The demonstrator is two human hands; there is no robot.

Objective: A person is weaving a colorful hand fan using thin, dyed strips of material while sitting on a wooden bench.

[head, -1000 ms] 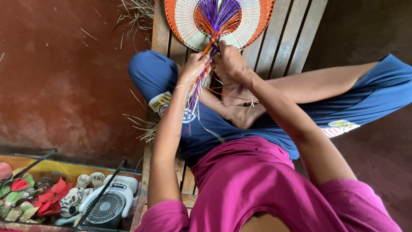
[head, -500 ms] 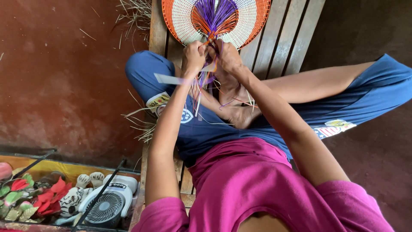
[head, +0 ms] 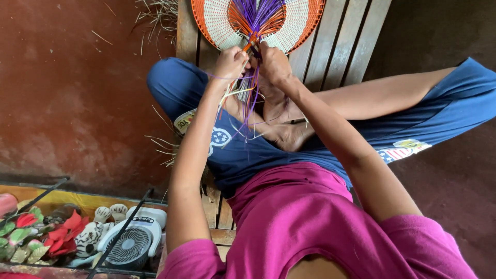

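Observation:
A round woven fan (head: 294,20) in white, orange and purple lies on a wooden slatted bench (head: 341,46) in front of my crossed legs. My left hand (head: 230,63) and my right hand (head: 274,63) are both closed on the bundle of purple and orange strands (head: 250,95) at the fan's base. Loose strand ends hang down from my hands over my blue trousers and my bare foot (head: 289,137). A thin purple strand runs from my left hand toward the bundle.
A small white fan (head: 130,244) stands at the lower left beside a striped soft toy (head: 95,235) and red and green cloth flowers (head: 36,237) in a yellow-edged box. Dry straw (head: 160,15) lies on the red floor (head: 72,93) left of the bench.
The pale flat strip that stuck out to the left of my left hand is gone from view. Both hands stay at the fan's base, and the hanging strands have shifted.

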